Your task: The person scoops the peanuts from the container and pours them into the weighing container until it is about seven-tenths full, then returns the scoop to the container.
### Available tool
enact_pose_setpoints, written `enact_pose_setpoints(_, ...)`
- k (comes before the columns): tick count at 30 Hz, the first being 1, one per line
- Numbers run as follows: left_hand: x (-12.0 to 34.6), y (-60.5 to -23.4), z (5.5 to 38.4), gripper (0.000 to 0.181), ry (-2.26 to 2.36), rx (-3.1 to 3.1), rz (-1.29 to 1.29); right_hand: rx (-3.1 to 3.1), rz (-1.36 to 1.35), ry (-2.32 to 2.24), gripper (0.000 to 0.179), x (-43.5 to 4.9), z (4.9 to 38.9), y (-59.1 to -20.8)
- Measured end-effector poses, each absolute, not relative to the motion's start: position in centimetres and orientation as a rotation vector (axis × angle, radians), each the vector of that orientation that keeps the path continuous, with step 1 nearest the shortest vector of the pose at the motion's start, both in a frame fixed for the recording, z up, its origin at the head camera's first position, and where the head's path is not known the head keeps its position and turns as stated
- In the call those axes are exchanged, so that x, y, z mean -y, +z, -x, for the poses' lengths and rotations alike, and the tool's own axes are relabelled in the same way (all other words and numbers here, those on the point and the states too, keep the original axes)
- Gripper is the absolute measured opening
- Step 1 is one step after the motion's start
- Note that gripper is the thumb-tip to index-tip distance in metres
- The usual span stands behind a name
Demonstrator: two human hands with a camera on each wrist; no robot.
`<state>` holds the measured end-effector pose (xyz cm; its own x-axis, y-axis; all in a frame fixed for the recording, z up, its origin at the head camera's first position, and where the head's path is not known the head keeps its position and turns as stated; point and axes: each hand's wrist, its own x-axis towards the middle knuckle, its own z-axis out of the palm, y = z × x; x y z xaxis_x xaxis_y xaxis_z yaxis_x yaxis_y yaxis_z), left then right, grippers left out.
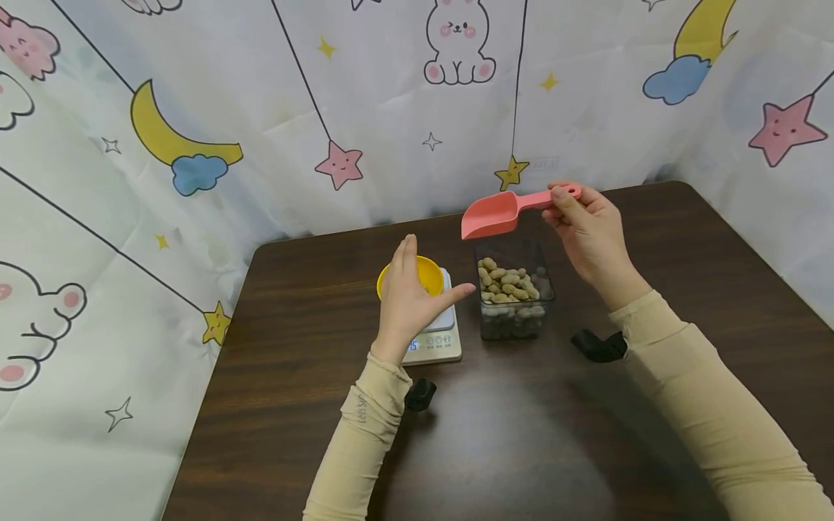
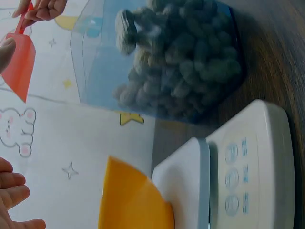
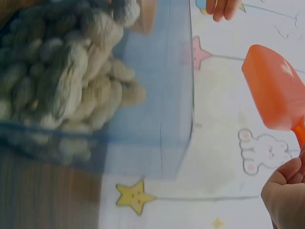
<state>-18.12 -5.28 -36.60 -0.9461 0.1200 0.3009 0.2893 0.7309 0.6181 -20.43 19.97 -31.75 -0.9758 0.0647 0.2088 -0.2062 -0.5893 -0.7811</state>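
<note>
One pink scoop (image 1: 491,215): its handle (image 1: 536,199) is pinched in the right grip (image 1: 591,237), raised higher than the box (image 1: 511,331). Peanuts (image 1: 508,284): contained in the box. One scale (image 1: 444,350): set on the surface (image 1: 280,362), left of the box. One yellow bowl (image 2: 131,200): seated on the scale. Left grip (image 1: 407,300): is spread wide, nothing held, raised left of the box.

Your left sleeve (image 1: 355,452), seven o'clock in the head view: pale beige, snug, bunched near the left cuff (image 1: 391,367). Small dark lettering (image 1: 363,409) runs lengthwise there, hard to read. Your right sleeve (image 1: 717,405), four o'clock: same beige, creased. Black left-wrist fitting (image 1: 420,395) at four from its cuff; black right-wrist fitting (image 1: 596,346), longer, at eight from the right cuff (image 1: 637,310). Left hand (image 1: 412,300), right hand (image 1: 589,235): bare.
</note>
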Motion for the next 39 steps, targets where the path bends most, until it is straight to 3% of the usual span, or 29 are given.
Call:
enact_pose_setpoints(13, 1.5, -37.3, 17.8, 0.106, -0.991, 2.782, 0.457, 1.260, -0.059, 2.645, 0.018, -23.2, 19.3, -33.3)
enact_pose_setpoints(39, -0.4, -39.7, 17.8, 0.102, -1.013, 2.880, 0.516, 1.348, -0.106, 2.665, 0.012, -22.8, 18.4, -37.6)
